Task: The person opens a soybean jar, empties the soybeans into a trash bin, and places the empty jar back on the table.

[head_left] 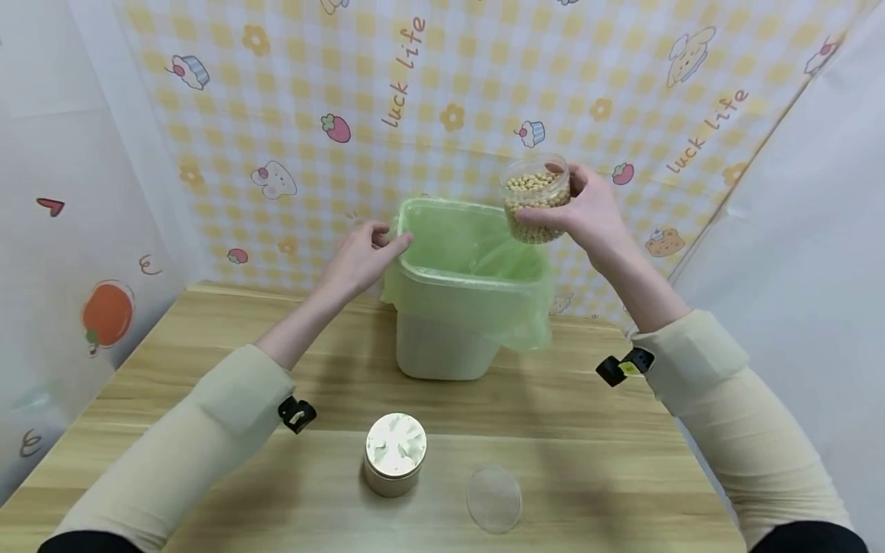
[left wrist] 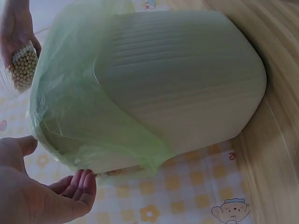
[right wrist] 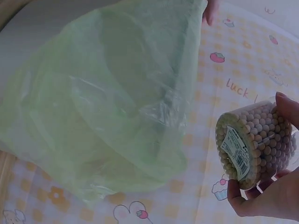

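Right hand point(head_left: 588, 211) grips clear jar point(head_left: 535, 198) full of pale beans, held over bin point(head_left: 449, 338) rim at 2 o'clock. Bin lined w/ green bag point(head_left: 470, 253). Left hand point(head_left: 359, 257), fingers relaxed, touches bag edge at 9 o'clock. At the table's near edge: lidded tin point(head_left: 395, 453) & clear lid point(head_left: 494, 498).

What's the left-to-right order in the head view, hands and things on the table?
Left hand → metal tin → bin with green liner → clear lid → jar of beans → right hand.
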Action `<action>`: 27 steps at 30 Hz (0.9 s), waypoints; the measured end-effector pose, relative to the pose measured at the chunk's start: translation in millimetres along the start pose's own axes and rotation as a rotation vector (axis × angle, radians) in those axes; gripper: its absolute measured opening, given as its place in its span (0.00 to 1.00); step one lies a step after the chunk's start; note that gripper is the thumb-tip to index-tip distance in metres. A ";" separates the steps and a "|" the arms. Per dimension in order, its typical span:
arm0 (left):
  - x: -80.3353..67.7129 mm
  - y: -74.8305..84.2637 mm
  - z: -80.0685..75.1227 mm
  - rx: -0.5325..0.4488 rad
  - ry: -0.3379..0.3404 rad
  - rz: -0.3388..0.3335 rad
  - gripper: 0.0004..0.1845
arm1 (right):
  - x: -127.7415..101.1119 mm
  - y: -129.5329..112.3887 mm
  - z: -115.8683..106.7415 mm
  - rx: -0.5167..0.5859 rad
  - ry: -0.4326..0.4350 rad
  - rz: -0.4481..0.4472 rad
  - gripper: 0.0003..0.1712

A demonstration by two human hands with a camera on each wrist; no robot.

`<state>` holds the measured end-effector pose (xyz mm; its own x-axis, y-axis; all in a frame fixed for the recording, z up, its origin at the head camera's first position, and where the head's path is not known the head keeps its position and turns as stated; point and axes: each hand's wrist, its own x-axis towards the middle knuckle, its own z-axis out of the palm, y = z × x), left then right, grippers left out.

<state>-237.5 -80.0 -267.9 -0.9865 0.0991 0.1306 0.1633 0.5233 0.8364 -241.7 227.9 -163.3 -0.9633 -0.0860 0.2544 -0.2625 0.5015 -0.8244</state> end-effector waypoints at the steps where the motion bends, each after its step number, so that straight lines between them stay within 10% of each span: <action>1: 0.8 -1.0 0.1 -0.006 -0.015 -0.017 0.41 | 2.3 -1.8 -0.2 -0.020 -0.005 0.001 0.51; 27: 8.1 -6.0 6.7 -0.031 -0.100 -0.073 0.33 | 41.0 -19.5 9.9 -0.366 -0.139 -0.036 0.51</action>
<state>-246.4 -76.6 -275.5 -0.9891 0.1464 0.0161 0.0888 0.5057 0.8582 -276.6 206.0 -141.8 -0.9589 -0.2123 0.1881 -0.2828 0.7676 -0.5751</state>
